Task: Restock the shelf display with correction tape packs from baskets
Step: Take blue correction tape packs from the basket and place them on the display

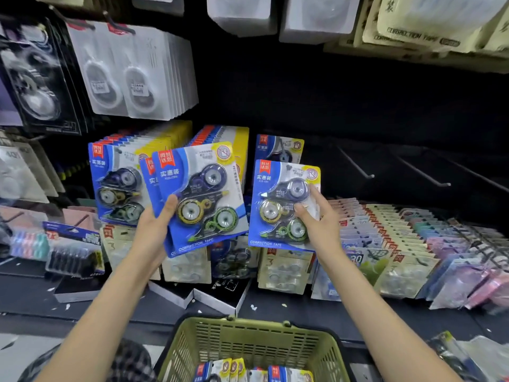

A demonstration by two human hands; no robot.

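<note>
At the far left of the display, clear blister packs (132, 75) hung on hooks above, and below them a thick row of blue correction tape packs (118, 186) hung tight together on a peg. Just beside that row, the left hand (154, 230) gripped a small stack of blue packs (203, 199) by the lower left corner, thumb laid up across the front card and the other fingers hidden behind. There looked to be two packs or more in that hold, tilted a little with the top leaning left, and they overlapped the hanging rows behind them.

Further right, the right hand (319, 221) held a single blue pack (283, 205) upright by its right edge, thumb pressed on the clear bubble near the middle, index finger stretched up along the side. This pack stood in front of one more blue pack (279, 148) hanging on its own peg. To the right of that, bare metal pegs (355, 165) stuck out from the dark back panel.

On the counter beneath, rows of cream and pastel packs (391, 235) lay fanned out toward the right. Low in the middle, between the two forearms, sat a green basket (248, 343) with more blue packs (248, 370) lying inside at the bottom.
</note>
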